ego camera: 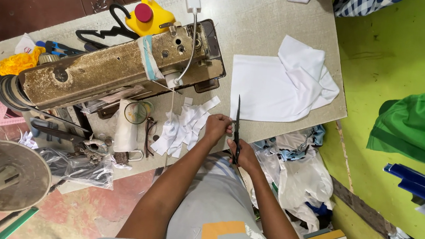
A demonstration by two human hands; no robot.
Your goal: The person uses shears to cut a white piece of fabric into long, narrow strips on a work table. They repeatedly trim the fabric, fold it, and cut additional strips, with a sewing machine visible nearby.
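R hand (242, 153) grips the black scissors (237, 123) by the handles, blades pointing away, L hand (217, 125) pinching 1 thin white cloth strip (228, 119) just beside them, likely light, limp, best held taut near the cut.

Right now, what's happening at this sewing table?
A person sits at a worktable beside an old sewing machine. Their right hand holds black scissors, blades pointing away from them, while the left hand pinches something small and white right at the blades. A heap of small white cloth pieces lies just left of the hands, and a larger white fabric piece lies on the table beyond the scissors.
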